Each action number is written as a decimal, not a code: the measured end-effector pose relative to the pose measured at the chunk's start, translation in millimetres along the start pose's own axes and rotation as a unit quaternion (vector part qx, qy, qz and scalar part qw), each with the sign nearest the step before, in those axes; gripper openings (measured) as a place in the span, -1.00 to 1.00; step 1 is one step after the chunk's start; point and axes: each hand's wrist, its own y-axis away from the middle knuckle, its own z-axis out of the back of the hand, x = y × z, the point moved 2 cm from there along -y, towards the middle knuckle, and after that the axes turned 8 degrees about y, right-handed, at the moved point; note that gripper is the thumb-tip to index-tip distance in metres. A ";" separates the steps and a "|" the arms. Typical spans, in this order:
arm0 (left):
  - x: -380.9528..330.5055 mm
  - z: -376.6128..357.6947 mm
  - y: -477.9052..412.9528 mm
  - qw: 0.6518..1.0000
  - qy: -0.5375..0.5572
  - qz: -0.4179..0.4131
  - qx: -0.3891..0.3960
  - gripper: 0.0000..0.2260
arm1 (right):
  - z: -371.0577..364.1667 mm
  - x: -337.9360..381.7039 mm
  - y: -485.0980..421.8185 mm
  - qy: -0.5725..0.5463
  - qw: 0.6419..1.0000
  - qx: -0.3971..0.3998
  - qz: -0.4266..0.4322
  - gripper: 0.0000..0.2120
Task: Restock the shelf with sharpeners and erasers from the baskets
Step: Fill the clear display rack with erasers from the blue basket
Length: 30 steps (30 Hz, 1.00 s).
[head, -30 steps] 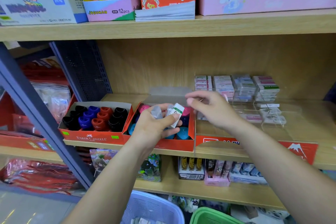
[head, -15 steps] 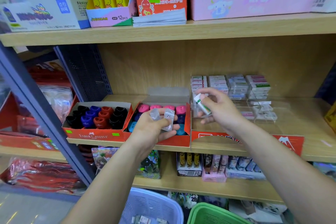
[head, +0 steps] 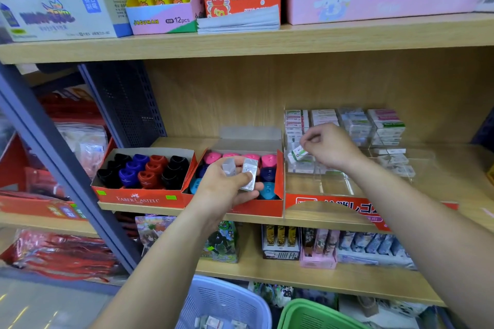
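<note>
My left hand (head: 227, 187) holds two wrapped erasers (head: 244, 171) in front of the red box of coloured sharpeners (head: 240, 168). My right hand (head: 331, 145) pinches a white eraser with a green band (head: 297, 154) over the left end of the clear eraser tray (head: 328, 184), just in front of the eraser stacks (head: 344, 123) at the back. A second red Faber-Castell box of sharpeners (head: 144, 171) stands to the left. Below, a blue basket (head: 227, 302) holds several erasers beside a green basket (head: 310, 315).
The wooden middle shelf (head: 401, 224) has bare board at the right. The upper shelf (head: 240, 40) carries stationery boxes close above. A grey slanted upright (head: 53, 157) bounds the left. The lower shelf (head: 294, 275) holds card packs.
My right hand took the green-banded eraser from my left hand and carried it right and back, down to the clear tray. My left hand stayed, holding the other erasers.
</note>
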 end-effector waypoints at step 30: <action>6.5 -1.1 1.9 0.992 -0.123 0.030 0.018 -0.77 | 18.5 3.2 28.4 -0.222 0.974 -0.007 -0.044 -0.81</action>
